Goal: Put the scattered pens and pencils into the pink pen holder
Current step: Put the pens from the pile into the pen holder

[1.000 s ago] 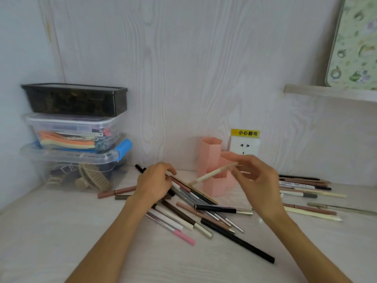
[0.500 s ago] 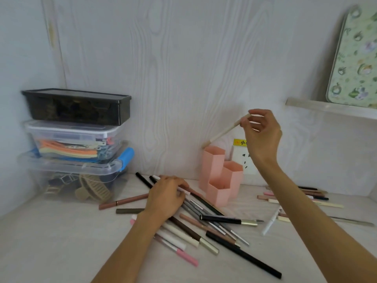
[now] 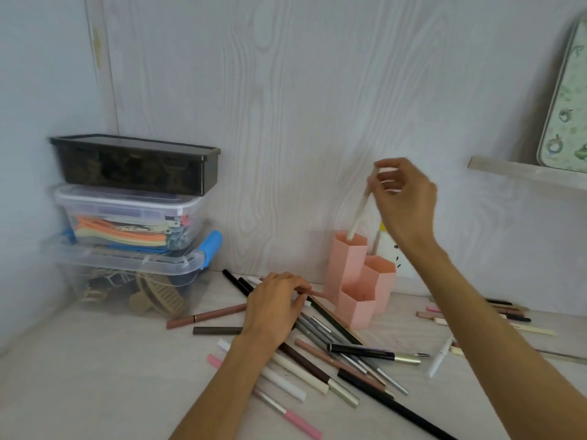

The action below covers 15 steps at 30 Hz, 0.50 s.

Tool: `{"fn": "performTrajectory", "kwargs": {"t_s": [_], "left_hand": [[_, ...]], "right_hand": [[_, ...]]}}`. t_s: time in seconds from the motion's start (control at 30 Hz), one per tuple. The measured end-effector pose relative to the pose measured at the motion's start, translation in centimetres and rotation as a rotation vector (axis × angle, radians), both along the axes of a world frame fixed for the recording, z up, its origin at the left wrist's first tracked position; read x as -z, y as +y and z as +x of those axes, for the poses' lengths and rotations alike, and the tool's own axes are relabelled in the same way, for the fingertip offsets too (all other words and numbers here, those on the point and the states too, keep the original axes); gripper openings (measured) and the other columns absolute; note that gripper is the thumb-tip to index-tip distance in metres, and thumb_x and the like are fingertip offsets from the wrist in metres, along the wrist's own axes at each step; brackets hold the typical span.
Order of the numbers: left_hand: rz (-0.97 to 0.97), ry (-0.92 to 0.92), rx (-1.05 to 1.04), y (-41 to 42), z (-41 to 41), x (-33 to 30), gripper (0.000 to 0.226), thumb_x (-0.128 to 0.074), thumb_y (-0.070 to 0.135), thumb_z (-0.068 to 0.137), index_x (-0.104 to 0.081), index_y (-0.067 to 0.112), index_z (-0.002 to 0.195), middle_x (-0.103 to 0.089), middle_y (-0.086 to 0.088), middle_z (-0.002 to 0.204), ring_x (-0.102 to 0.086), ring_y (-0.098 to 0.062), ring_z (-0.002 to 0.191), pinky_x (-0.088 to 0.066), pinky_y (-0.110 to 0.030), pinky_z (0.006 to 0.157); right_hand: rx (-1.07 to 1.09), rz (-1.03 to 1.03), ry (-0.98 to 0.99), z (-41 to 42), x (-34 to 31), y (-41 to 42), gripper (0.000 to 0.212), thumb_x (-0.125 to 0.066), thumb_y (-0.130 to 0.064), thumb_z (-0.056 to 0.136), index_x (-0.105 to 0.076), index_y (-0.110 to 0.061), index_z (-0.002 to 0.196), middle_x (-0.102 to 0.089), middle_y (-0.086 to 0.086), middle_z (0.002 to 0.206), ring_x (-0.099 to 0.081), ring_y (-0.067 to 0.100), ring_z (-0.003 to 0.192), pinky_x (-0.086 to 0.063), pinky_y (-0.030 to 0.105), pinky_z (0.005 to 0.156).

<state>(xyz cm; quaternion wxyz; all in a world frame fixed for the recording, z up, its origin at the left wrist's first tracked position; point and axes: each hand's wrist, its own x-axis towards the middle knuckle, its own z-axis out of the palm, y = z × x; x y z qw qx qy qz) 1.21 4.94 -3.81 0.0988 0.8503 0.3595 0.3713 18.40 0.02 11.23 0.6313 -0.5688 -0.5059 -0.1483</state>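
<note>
My right hand (image 3: 405, 198) pinches a cream pen (image 3: 360, 211), tip just inside the holder's (image 3: 346, 265) tallest tube. Left hand (image 3: 274, 308) curls on a brown pen (image 3: 313, 293) in the pile. Risk: tilted pen nudges the light holder over.

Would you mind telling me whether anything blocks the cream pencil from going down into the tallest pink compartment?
Nothing visible does. The right hand pinches the cream pencil by its top, and its lower tip already sits inside the open mouth of the pink pen holder in its tallest compartment.
</note>
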Motion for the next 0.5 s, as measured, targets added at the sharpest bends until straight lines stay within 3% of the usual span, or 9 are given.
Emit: {"fn": "performTrajectory", "kwargs": {"t_s": [0.1,0.2,0.37,0.43,0.5], "left_hand": [[0.019,-0.003,0.002,0.0,0.1,0.0,0.019,-0.055,0.03,0.093,-0.064,0.032,0.11,-0.064,0.016,0.109,-0.051,-0.003,0.102,-0.035,-0.014,0.072],[0.047,-0.044,-0.008,-0.1,0.1,-0.1,0.02,-0.055,0.03,0.093,-0.064,0.031,0.111,-0.065,0.016,0.109,-0.052,-0.003,0.101,-0.04,-0.015,0.073],[0.103,-0.166,-0.017,-0.1,0.5,-0.4,0.019,-0.057,0.028,0.092,-0.064,0.026,0.11,-0.067,0.012,0.104,-0.058,-0.004,0.094,-0.047,-0.018,0.071],[0.079,-0.265,-0.021,0.0,0.9,-0.7,0.019,-0.057,0.028,0.092,-0.064,0.025,0.11,-0.067,0.012,0.102,-0.058,-0.001,0.089,-0.043,-0.01,0.068],[0.018,-0.407,-0.032,0.2,1.2,-1.1,0.019,-0.056,0.031,0.092,-0.062,0.026,0.109,-0.066,0.016,0.1,-0.058,0.003,0.086,-0.043,-0.008,0.071]], "right_hand": [[-0.024,-0.121,-0.026,-0.8,3.0,1.2,0.011,-0.064,-0.012,0.084,-0.063,-0.018,0.093,-0.066,-0.006,0.073,-0.066,0.008,0.068,-0.057,0.031,0.07],[-0.038,-0.25,-0.086,-0.7,5.1,1.8,0.012,-0.062,-0.017,0.086,-0.066,-0.017,0.098,-0.071,-0.002,0.085,-0.067,0.013,0.079,-0.056,0.039,0.077],[-0.018,-0.336,-0.226,0.3,5.8,0.7,0.034,-0.054,-0.017,0.089,-0.058,-0.023,0.123,-0.065,-0.006,0.113,-0.054,0.014,0.108,-0.041,0.025,0.086],[-0.042,-0.319,-0.237,0.6,5.7,-0.6,0.037,-0.055,-0.017,0.088,-0.055,-0.026,0.124,-0.061,-0.011,0.108,-0.052,0.01,0.103,-0.041,0.026,0.083],[-0.083,-0.312,-0.234,0.9,6.0,-2.7,0.029,-0.059,-0.019,0.087,-0.06,-0.03,0.113,-0.063,-0.014,0.099,-0.056,0.009,0.091,-0.046,0.029,0.077]]}}
